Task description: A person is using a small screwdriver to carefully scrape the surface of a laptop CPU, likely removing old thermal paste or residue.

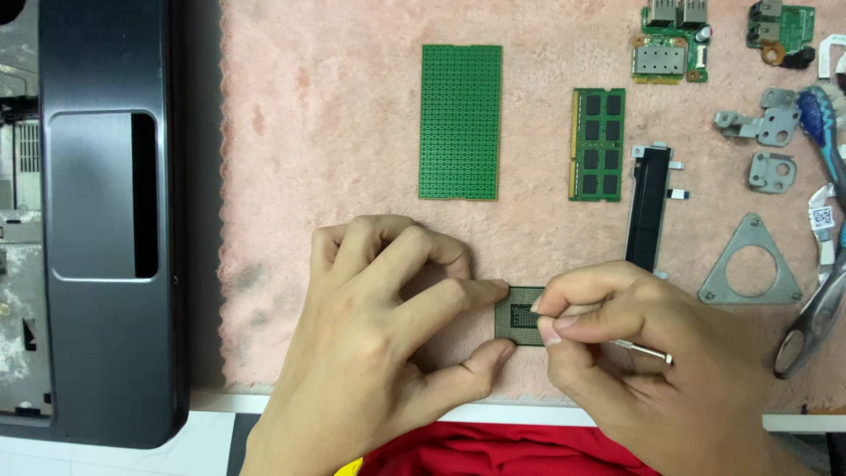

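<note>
A small square processor chip (514,319) lies on the pink fuzzy mat (335,132) near its front edge. My left hand (388,317) pinches the chip's left edge between forefinger and thumb. My right hand (634,361) is closed around a thin metal tool (643,351), whose tip rests on the chip's middle. Part of the chip is hidden under my right fingers.
A green perforated board (460,122) and a memory module (597,145) lie further back. A black bar part (648,207), metal brackets (760,123), a triangular metal plate (752,264), small circuit boards (670,44) and pliers (824,300) fill the right. A dark laptop case (101,220) lies left.
</note>
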